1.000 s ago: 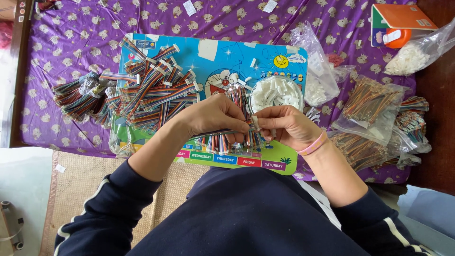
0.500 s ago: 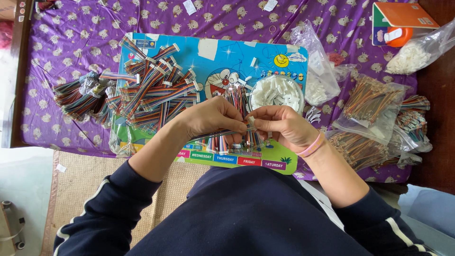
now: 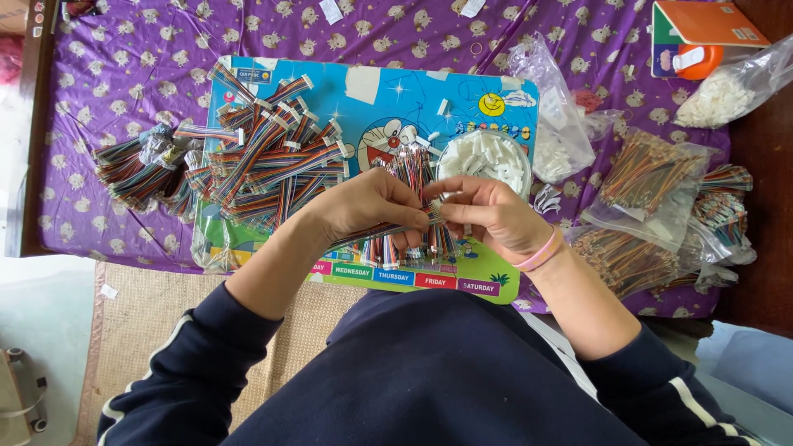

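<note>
Mid-frame, your left hand [image 3: 368, 202] and right hand [image 3: 487, 215] pinched 1 floppy, featherlight ribbon cable [image 3: 388, 234]; its stiff connector end looked the best grip.

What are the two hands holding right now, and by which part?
Both hold one multicoloured ribbon cable. The left hand grips it along its length; the right hand pinches its end, near the small white connector, with its fingers.

clear bags of wire bundles [image 3: 652, 177] right | orange box [image 3: 702, 29] top right
</note>
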